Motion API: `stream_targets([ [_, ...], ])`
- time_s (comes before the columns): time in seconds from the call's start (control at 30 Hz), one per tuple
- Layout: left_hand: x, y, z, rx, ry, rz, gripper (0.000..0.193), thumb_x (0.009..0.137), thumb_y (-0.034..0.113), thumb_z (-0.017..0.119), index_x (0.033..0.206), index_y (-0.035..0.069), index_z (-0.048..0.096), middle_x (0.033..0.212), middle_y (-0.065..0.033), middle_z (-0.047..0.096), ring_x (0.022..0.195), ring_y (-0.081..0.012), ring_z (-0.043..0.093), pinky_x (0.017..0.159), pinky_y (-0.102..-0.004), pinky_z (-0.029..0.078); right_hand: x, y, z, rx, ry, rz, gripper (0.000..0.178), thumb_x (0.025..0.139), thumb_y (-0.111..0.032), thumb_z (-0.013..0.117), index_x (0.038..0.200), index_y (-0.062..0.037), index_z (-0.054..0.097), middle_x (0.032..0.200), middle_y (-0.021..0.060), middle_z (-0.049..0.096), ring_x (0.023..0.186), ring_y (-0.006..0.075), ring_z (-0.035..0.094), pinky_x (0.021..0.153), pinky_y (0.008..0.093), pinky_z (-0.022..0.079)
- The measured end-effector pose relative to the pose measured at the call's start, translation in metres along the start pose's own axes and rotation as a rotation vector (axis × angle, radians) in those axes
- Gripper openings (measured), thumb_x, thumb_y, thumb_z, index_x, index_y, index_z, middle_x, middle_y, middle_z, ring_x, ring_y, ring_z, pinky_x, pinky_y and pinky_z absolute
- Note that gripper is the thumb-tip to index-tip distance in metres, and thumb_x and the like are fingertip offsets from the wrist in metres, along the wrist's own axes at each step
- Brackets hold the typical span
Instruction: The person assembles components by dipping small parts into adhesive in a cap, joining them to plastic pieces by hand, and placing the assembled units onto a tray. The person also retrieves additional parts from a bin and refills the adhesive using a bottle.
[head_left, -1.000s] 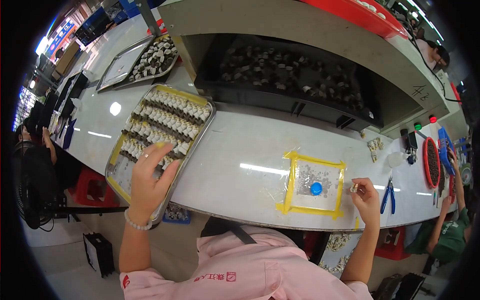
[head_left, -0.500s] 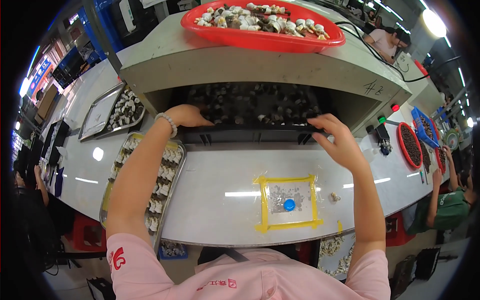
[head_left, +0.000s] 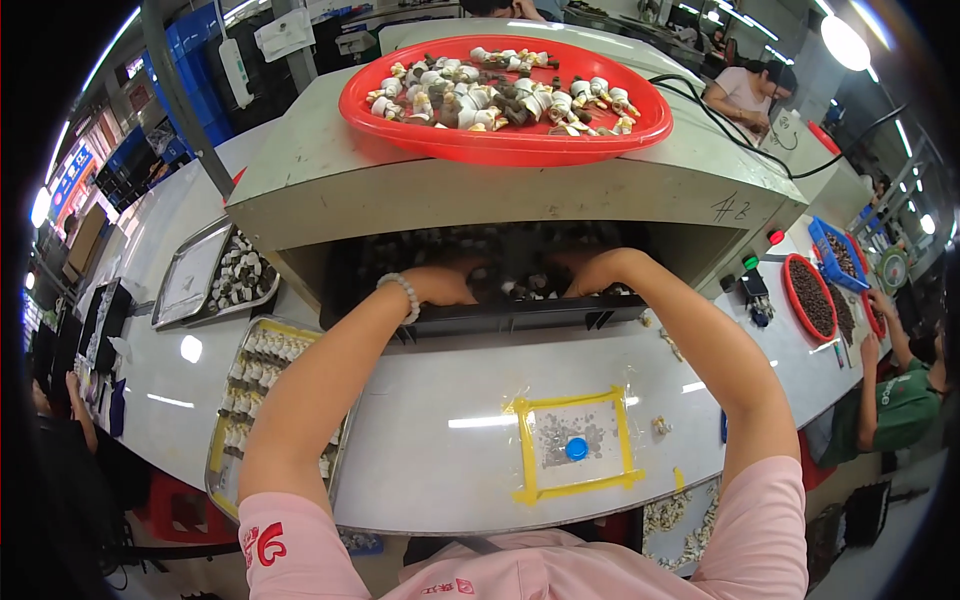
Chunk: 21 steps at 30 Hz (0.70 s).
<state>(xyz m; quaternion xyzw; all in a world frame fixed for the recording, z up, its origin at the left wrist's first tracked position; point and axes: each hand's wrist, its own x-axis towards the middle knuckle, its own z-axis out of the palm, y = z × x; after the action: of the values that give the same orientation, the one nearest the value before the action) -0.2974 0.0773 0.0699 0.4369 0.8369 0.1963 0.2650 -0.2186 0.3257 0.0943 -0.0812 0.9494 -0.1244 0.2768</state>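
A factory assembly line: long workbench [head_left: 420, 440], parts trays [head_left: 505, 145], co-workers seated nearby.

We see both hands, left [head_left: 448, 285] & right [head_left: 590, 272], inside the machine opening [head_left: 500, 270], apparently on small parts. A tray [head_left: 505, 145] sits atop the machine. On the counter [head_left: 420, 470]: taped square [head_left: 575, 445] in front, parts tray [head_left: 255, 400] at left.

Both hands [head_left: 445, 285] [head_left: 595, 272] extended forward
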Motion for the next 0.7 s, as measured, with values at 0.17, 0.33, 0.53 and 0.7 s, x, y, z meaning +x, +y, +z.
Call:
stream_targets([
  [0.17, 0.013, 0.018, -0.001, -0.029, -0.075, 0.012, 0.090, 0.061, 0.024, 0.076, 0.139, 0.008, 0.034, 0.133, -0.0204, 0.044, 0.122, -0.0322, 0.043, 0.100, -0.0361, 0.037, -0.004, -0.002, 0.001, 0.024, 0.012, 0.004, 0.097, 0.062, -0.039, 0.075, 0.142, -0.0089, 0.030, 0.144, 0.0181, 0.034, 0.132, 0.0308, 0.034, 0.106, 0.0372, 0.032],
  [0.33, 0.007, 0.037, -0.008, -0.182, -0.107, -0.117, 0.086, 0.060, 0.019, 0.075, 0.135, 0.006, 0.035, 0.125, -0.0185, 0.051, 0.111, -0.0262, 0.051, 0.092, -0.0335, 0.043, 0.006, 0.008, 0.006, 0.237, -0.023, 0.014, 0.091, 0.062, -0.032, 0.075, 0.139, -0.0076, 0.035, 0.135, 0.0189, 0.045, 0.124, 0.0307, 0.044, 0.101, 0.0348, 0.036],
  [0.53, 0.018, 0.025, -0.005, -0.267, -0.062, -0.032, 0.084, 0.056, 0.017, 0.075, 0.131, 0.003, 0.038, 0.116, -0.0157, 0.055, 0.104, -0.0220, 0.053, 0.089, -0.0313, 0.043, 0.003, -0.003, 0.007, 0.445, 0.008, -0.056, 0.079, 0.066, -0.023, 0.072, 0.136, -0.0083, 0.038, 0.127, 0.0137, 0.052, 0.112, 0.0224, 0.050, 0.093, 0.0305, 0.041],
  [0.7, 0.023, 0.019, -0.001, -0.319, -0.047, -0.003, 0.086, 0.055, 0.017, 0.077, 0.130, 0.000, 0.038, 0.122, -0.0155, 0.051, 0.111, -0.0228, 0.049, 0.094, -0.0311, 0.040, 0.012, -0.003, 0.015, 0.829, -0.014, -0.007, 0.074, 0.069, -0.013, 0.070, 0.136, -0.0081, 0.038, 0.121, 0.0089, 0.054, 0.108, 0.0175, 0.052, 0.083, 0.0283, 0.046],
])
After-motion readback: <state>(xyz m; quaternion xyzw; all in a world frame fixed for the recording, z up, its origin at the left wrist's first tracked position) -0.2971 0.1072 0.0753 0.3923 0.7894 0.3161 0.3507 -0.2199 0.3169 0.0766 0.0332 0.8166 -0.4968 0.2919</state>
